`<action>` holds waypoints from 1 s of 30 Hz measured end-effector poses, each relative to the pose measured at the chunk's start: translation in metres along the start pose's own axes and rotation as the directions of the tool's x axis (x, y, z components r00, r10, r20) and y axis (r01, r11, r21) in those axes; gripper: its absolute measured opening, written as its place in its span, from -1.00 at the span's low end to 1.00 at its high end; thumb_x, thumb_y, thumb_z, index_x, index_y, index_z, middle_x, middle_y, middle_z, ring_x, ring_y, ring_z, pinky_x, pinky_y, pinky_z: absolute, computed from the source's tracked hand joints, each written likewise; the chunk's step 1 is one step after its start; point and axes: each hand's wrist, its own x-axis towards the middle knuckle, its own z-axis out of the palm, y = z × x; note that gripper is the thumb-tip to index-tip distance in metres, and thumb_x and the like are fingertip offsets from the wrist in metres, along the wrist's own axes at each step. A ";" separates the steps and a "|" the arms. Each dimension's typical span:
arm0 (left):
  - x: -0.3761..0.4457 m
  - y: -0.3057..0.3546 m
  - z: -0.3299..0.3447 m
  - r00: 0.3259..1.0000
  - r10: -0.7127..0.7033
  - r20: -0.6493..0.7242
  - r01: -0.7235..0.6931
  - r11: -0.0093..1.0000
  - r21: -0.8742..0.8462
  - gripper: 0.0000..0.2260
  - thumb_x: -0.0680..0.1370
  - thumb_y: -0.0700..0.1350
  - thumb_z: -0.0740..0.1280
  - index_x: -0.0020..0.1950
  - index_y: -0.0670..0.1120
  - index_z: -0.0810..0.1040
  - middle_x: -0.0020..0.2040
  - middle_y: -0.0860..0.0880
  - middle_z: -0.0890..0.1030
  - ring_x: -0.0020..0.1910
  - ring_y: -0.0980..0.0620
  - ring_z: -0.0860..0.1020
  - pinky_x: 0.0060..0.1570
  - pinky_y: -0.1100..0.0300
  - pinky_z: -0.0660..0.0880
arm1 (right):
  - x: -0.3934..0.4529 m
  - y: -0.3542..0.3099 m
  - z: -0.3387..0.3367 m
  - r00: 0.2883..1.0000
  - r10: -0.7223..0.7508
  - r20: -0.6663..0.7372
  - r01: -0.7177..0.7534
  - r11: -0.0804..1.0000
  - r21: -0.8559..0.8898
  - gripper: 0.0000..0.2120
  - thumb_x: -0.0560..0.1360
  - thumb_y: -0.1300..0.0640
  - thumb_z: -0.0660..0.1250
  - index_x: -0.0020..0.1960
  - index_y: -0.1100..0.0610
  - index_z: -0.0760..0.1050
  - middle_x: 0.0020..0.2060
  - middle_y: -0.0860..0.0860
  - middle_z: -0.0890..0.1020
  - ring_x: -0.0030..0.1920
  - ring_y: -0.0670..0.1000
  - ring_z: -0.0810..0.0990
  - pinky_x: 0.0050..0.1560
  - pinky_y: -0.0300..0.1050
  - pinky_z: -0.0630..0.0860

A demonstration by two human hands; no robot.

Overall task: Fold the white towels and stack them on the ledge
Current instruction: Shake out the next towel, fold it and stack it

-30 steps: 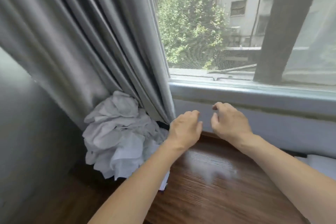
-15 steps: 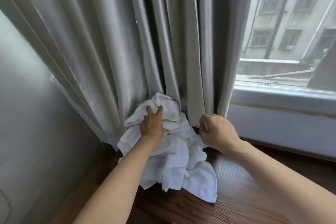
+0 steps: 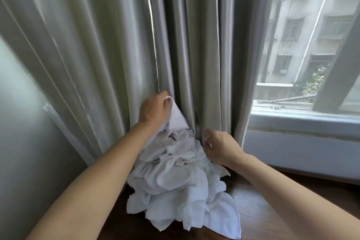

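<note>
White towels [image 3: 175, 187]; grey-green, perhaps sheened, curtain [image 3: 97, 54]; dark brown wood-grained ledge [image 3: 259, 218].

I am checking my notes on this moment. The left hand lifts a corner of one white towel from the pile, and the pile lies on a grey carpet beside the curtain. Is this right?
Not quite. The head view shows the pile lying on a dark wooden ledge, not a grey carpet. The rest holds: the left hand lifts a towel corner from it, beside the curtain.

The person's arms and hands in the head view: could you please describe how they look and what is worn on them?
Both forearms are bare to the frame edge, with no sleeves visible. The left hand and right hand wear no gloves, and no rings, watch or bracelets show on either.
</note>
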 end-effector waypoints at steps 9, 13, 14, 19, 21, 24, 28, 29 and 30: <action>0.032 0.088 -0.104 0.960 0.012 -0.279 -0.129 0.905 -0.405 -0.87 0.61 -0.14 0.28 -0.12 -0.08 0.54 -0.30 0.06 0.56 -0.29 0.11 0.52 -0.34 0.42 0.35 | 0.061 -0.078 -0.079 0.984 -0.031 -0.176 0.092 0.933 0.348 -0.04 0.38 -0.22 0.55 0.58 -0.06 0.08 0.35 -0.08 0.48 0.28 0.07 0.54 0.14 -0.02 0.55; 0.024 0.114 -0.113 0.932 0.072 -0.357 -0.265 0.805 -0.531 -0.90 0.60 -0.10 0.38 0.07 -0.09 0.59 -0.10 0.05 0.66 -0.13 0.09 0.63 -0.15 0.22 0.59 | 0.079 -0.079 -0.107 0.934 0.011 -0.358 0.161 0.880 0.446 -0.69 0.57 -0.11 0.36 0.22 0.04 0.48 -0.12 -0.02 0.68 -0.15 0.09 0.71 -0.11 0.09 0.70; 0.023 0.114 -0.110 0.942 0.076 -0.326 -0.255 0.793 -0.553 -0.81 0.58 -0.05 0.43 0.16 -0.06 0.55 -0.01 0.08 0.65 -0.08 0.10 0.63 -0.11 0.22 0.59 | 0.080 -0.076 -0.119 0.934 0.041 -0.356 0.154 0.851 0.502 -0.74 0.58 -0.09 0.34 0.16 0.06 0.50 -0.19 0.04 0.69 -0.24 0.11 0.72 -0.19 0.13 0.71; 0.015 0.107 -0.074 0.993 -0.026 0.116 0.093 0.780 -0.619 -0.14 0.35 0.29 0.57 0.51 0.13 0.22 0.30 0.16 0.52 0.25 0.10 0.56 0.13 0.05 0.61 | 0.065 -0.062 -0.182 0.870 0.015 -0.493 0.236 0.865 0.442 -0.79 0.48 0.06 0.41 0.02 0.16 0.55 -0.33 0.09 0.69 -0.39 0.12 0.70 -0.38 0.05 0.67; 0.015 0.120 -0.066 0.982 -0.028 0.188 0.160 0.652 -0.741 -0.15 0.39 0.19 0.59 0.55 0.09 0.22 0.24 0.14 0.59 0.14 0.12 0.65 -0.08 0.06 0.68 | 0.052 -0.062 -0.207 0.890 0.003 -0.456 0.229 0.862 0.452 -0.81 0.52 0.06 0.38 0.00 0.20 0.56 -0.36 0.13 0.68 -0.43 0.14 0.69 -0.39 0.03 0.67; 0.027 0.156 -0.069 0.981 -0.009 0.193 0.173 0.492 -0.853 -0.30 0.47 0.09 0.55 0.51 0.02 0.31 0.17 0.01 0.68 -0.05 0.06 0.71 -0.28 0.20 0.61 | 0.032 -0.051 -0.235 0.968 -0.069 -0.243 0.158 0.915 0.372 -0.80 0.56 0.03 0.35 -0.03 0.18 0.60 -0.28 0.20 0.70 -0.40 0.16 0.70 -0.36 0.09 0.69; 0.048 0.197 -0.071 0.948 0.142 0.286 0.195 0.450 -0.871 -0.59 0.53 0.07 0.50 0.31 -0.06 0.55 0.04 -0.04 0.71 -0.07 -0.03 0.70 -0.13 0.01 0.63 | 0.005 -0.016 -0.255 0.993 -0.113 -0.022 0.113 0.928 0.355 -0.61 0.62 -0.19 0.32 0.05 0.15 0.62 -0.16 0.19 0.71 -0.31 0.20 0.72 -0.38 -0.01 0.63; 0.051 0.207 -0.068 0.927 0.236 0.292 0.179 0.406 -0.896 -0.67 0.56 0.02 0.47 0.25 -0.12 0.60 0.03 -0.08 0.72 -0.03 -0.09 0.70 -0.03 -0.07 0.63 | -0.004 -0.007 -0.260 0.995 -0.101 -0.002 0.095 0.928 0.361 -0.60 0.63 -0.20 0.28 0.06 0.15 0.61 -0.16 0.16 0.71 -0.29 0.21 0.72 -0.39 -0.03 0.61; 0.055 0.216 -0.063 0.913 0.305 0.270 0.157 0.349 -0.924 -0.72 0.60 -0.03 0.43 0.22 -0.17 0.63 0.03 -0.12 0.71 -0.01 -0.11 0.69 0.02 -0.05 0.60 | -0.013 0.002 -0.266 0.996 -0.088 0.007 0.080 0.926 0.369 -0.59 0.65 -0.21 0.23 0.07 0.14 0.60 -0.16 0.13 0.71 -0.27 0.21 0.72 -0.39 -0.03 0.60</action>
